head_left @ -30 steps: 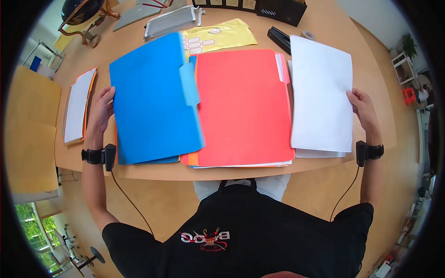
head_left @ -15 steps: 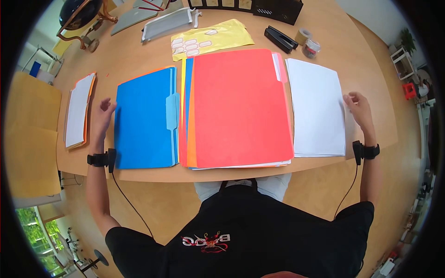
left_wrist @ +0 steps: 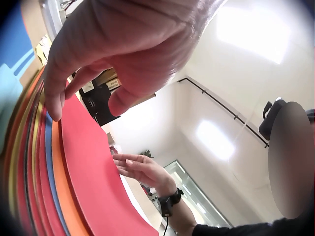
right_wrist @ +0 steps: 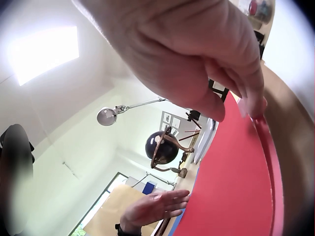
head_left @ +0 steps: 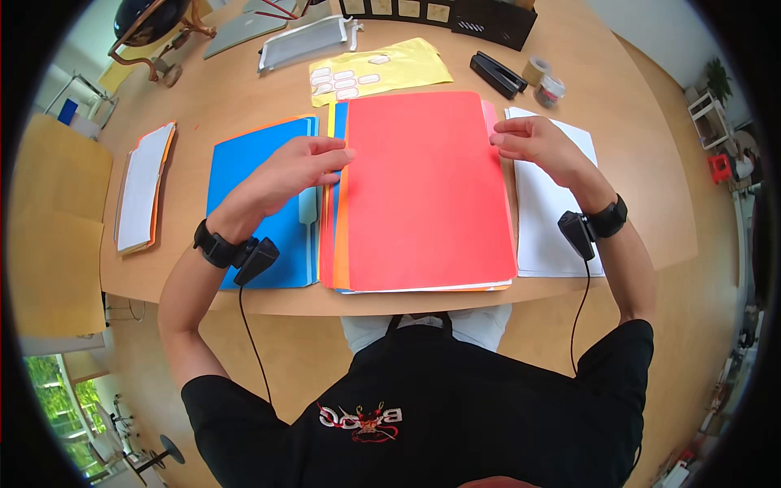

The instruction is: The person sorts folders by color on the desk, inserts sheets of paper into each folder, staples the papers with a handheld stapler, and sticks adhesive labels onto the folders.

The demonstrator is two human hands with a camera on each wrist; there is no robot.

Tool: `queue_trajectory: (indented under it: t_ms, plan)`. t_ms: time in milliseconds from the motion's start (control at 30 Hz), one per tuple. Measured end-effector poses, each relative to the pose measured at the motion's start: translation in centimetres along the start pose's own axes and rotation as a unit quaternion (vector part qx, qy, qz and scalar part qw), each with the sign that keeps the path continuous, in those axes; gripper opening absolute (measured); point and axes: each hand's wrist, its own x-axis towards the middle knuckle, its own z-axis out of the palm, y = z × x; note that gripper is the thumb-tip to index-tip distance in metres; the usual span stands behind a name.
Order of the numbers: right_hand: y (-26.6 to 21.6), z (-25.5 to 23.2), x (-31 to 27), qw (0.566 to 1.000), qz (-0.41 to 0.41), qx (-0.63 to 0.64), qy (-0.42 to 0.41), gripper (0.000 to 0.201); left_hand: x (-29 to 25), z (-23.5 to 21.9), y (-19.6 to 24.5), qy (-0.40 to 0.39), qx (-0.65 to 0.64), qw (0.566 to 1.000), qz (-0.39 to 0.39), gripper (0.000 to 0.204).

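A thick stack of coloured folders lies mid-desk with a red folder (head_left: 423, 195) on top; yellow, blue and orange edges fan out along its left side. My left hand (head_left: 297, 171) reaches over the blue folder (head_left: 244, 154), fingertips right at the stack's left edge. In the left wrist view its thumb stands apart from the fingers, above the red folder (left_wrist: 98, 162). At the stack's upper right edge is my right hand (head_left: 537, 146), above the white sheets (head_left: 553, 220). Its fingertips (right_wrist: 253, 105) meet the pink edge in the right wrist view, the thumb held over the red cover.
Another pile of papers and folders (head_left: 146, 187) lies at far left. Behind the stack are a yellow envelope (head_left: 382, 69), a mesh pouch (head_left: 309, 45), a black stapler (head_left: 498, 75), a tape roll (head_left: 535, 71) and a small jar (head_left: 550, 91). A globe (head_left: 146, 20) stands at back left.
The blue folder and white sheet, earlier held up at either side, now lie flat on the desk. Both hands let go of them and moved inward to the red-topped stack's side edges.
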Motion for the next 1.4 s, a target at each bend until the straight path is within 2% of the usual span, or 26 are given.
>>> queue_trajectory:
  t_ms: [67, 100, 167, 267, 333, 400, 433, 500, 533, 600, 633, 667, 733, 800, 833, 900, 933, 1000, 1033, 1167, 1233, 1267, 1300, 1333, 1367, 1400]
  plan:
    - [0.4, -0.4, 1.0, 0.994, 0.071, 0.060, -0.063, 0.041, 0.1, 0.0, -0.2, 0.028, 0.018, 0.999, -0.023, 0.052]
    - [0.6, -0.4, 1.3, 0.994, 0.068, 0.060, -0.066, 0.041, 0.0, 0.1, 0.1, 0.032, 0.018, 0.999, -0.024, 0.052]
    - [1.0, -0.1, 1.4, 0.987, 0.111, 0.080, -0.088, 0.035, -0.3, 0.2, 0.6, -0.006, -0.081, 0.996, -0.023, 0.052]
    - [0.2, 1.2, -0.1, 0.980, 0.069, 0.155, -0.103, 0.028, 0.7, 0.1, -1.1, 0.038, -0.055, 0.998, -0.010, 0.042]
    - [0.1, 1.5, -0.5, 0.978, 0.058, 0.169, -0.102, 0.031, 0.8, 0.3, -1.0, 0.024, -0.062, 0.998, -0.005, 0.038]
    - [-0.2, 1.7, -0.9, 0.991, 0.060, 0.095, -0.077, 0.037, 0.9, 0.4, -0.9, 0.007, -0.068, 0.998, 0.000, 0.035]
    - [-0.5, 1.9, -1.3, 0.991, 0.061, 0.096, -0.076, 0.037, 0.9, 0.3, -1.0, 0.018, -0.090, 0.995, 0.026, 0.033]
    - [-1.0, 2.4, -2.2, 0.997, 0.047, 0.053, 0.008, 0.044, 0.8, -0.2, -1.0, 0.027, -0.111, 0.992, 0.053, 0.032]
    - [-1.0, 2.1, -2.4, 0.997, 0.045, 0.054, 0.009, 0.044, 0.4, -0.6, -0.8, 0.033, -0.127, 0.988, 0.075, 0.032]
    - [-0.1, 0.6, -3.3, 0.992, -0.014, 0.123, 0.023, 0.048, -0.4, -1.7, -1.2, 0.036, -0.143, 0.984, 0.095, 0.033]
    - [0.4, -0.4, -3.8, 0.989, -0.024, 0.139, 0.034, 0.048, -0.8, -2.6, -1.7, 0.069, -0.160, 0.979, 0.106, 0.033]
    - [0.9, -2.0, -4.3, 0.992, -0.017, 0.116, 0.036, 0.044, -1.2, -3.8, -2.3, 0.102, -0.177, 0.972, 0.116, 0.034]
    - [2.0, -5.2, -5.5, 0.991, 0.004, 0.113, 0.070, 0.040, -2.0, -7.3, -4.2, 0.118, -0.185, 0.965, 0.141, 0.036]
    - [3.6, -8.4, -6.4, 0.991, 0.007, 0.086, 0.104, 0.039, -3.3, -10.8, -5.9, 0.172, -0.179, 0.963, 0.105, 0.034]
    - [3.9, -9.2, -7.1, 0.989, 0.012, 0.073, 0.126, 0.039, -3.9, -12.1, -6.7, 0.172, -0.179, 0.963, 0.104, 0.034]
    - [6.0, -11.5, -7.6, 0.989, 0.030, 0.065, 0.132, 0.032, -4.9, -14.3, -8.2, 0.237, -0.158, 0.956, 0.073, 0.033]
    - [7.3, -12.4, -7.8, 0.989, 0.036, 0.067, 0.130, 0.031, -5.2, -15.3, -9.1, 0.236, -0.157, 0.956, 0.073, 0.033]
    - [9.4, -13.8, -8.0, 0.987, 0.060, 0.064, 0.134, 0.031, -5.5, -17.0, -11.1, 0.245, -0.154, 0.957, 0.025, 0.031]
    - [10.2, -14.3, -8.1, 0.985, 0.081, 0.061, 0.137, 0.032, -5.5, -17.9, -12.1, 0.224, -0.153, 0.962, 0.009, 0.031]
    - [11.1, -15.1, -7.9, 0.985, 0.116, 0.017, 0.127, 0.030, -4.9, -20.3, -15.9, 0.217, -0.150, 0.965, 0.004, 0.032]
    - [11.1, -15.2, -7.5, 0.969, 0.162, -0.100, 0.158, 0.033, -4.7, -20.3, -16.3, 0.257, -0.100, 0.961, -0.020, 0.036]
    - [11.5, -15.0, -7.2, 0.969, 0.161, -0.099, 0.156, 0.033, -4.7, -20.3, -16.6, 0.259, -0.100, 0.961, -0.021, 0.036]
    - [12.4, -14.5, -6.9, 0.946, 0.083, -0.197, 0.245, 0.032, -4.8, -18.7, -15.3, 0.328, -0.026, 0.944, -0.018, 0.038]
    - [12.6, -14.1, -6.8, 0.899, 0.003, -0.290, 0.328, 0.032, -4.9, -17.6, -14.5, 0.394, 0.048, 0.918, -0.016, 0.041]
    - [12.5, -13.8, -6.5, 0.899, 0.004, -0.290, 0.328, 0.032, -4.7, -17.4, -14.2, 0.393, 0.048, 0.918, -0.017, 0.041]
    - [11.5, -12.7, -6.0, 0.908, -0.065, -0.245, 0.334, 0.032, -4.2, -17.4, -13.9, 0.374, 0.087, 0.922, 0.042, 0.043]
